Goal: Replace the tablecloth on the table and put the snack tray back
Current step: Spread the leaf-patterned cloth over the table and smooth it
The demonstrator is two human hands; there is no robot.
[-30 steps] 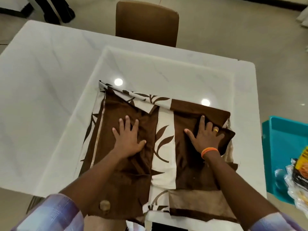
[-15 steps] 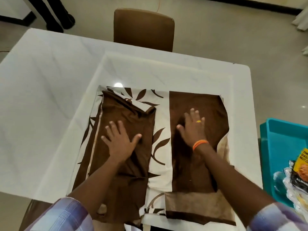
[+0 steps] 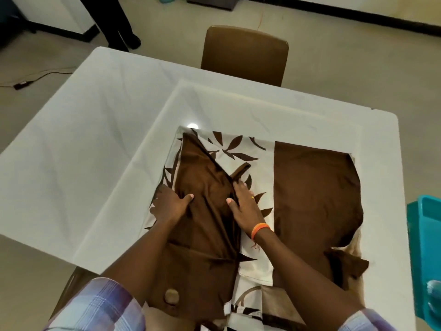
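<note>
A brown and cream leaf-print tablecloth (image 3: pixel 315 194), partly folded, lies on the near right part of the white marble table (image 3: pixel 95 144). My left hand (image 3: pixel 170 205) grips the left edge of a raised brown fold, thumb on top. At the fold's right edge, my right hand (image 3: pixel 247 207), with an orange wristband, holds the cloth between thumb and fingers. The fold is bunched and lifted between the two hands. The teal snack tray (image 3: pixel 423 225) shows at the right edge of view, off the table, with clear snack packets (image 3: pixel 433 291) in it.
A brown chair (image 3: pixel 245 53) is pushed in at the table's far side. Another person's dark-trousered legs (image 3: pixel 119 22) stand beyond the far left corner. A cable (image 3: pixel 35 78) runs along the floor on the left.
Both hands left their flat spread on the cloth and came together on the left brown panel, gathering it into a raised fold. The right half now lies flatter and wider.
</note>
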